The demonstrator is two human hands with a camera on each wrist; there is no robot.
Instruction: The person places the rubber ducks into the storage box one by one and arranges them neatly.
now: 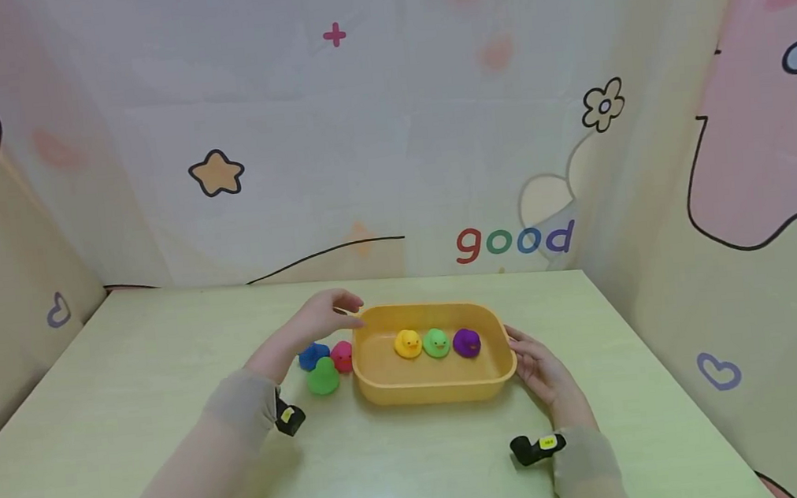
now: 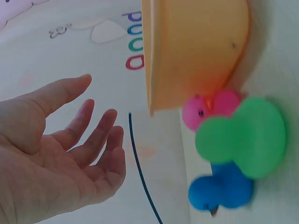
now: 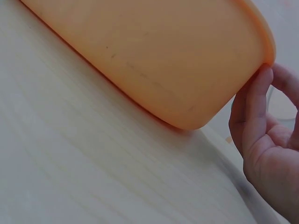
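Note:
An orange-yellow plastic basin (image 1: 425, 394) stands on the table, holding a yellow rubber duck (image 1: 408, 344), a light green duck (image 1: 437, 344) and a purple duck (image 1: 467, 343) in a row. Over its left rim hovers my left hand (image 1: 322, 314); the left wrist view shows the fingers loosely bent with nothing in them. Just outside the basin's left end sit a pink duck (image 2: 212, 109), a green duck (image 2: 243, 137) and a blue duck (image 2: 222, 189). My right hand (image 1: 546, 369) touches the basin's right end from outside, fingertips (image 3: 265, 74) against the wall beneath the rim.
The pale wooden tabletop (image 1: 389, 471) extends around the basin. A printed cloth backdrop (image 1: 391, 163) stands along the back and both sides. Each wrist carries a small black camera, such as the left wrist camera (image 1: 289, 417).

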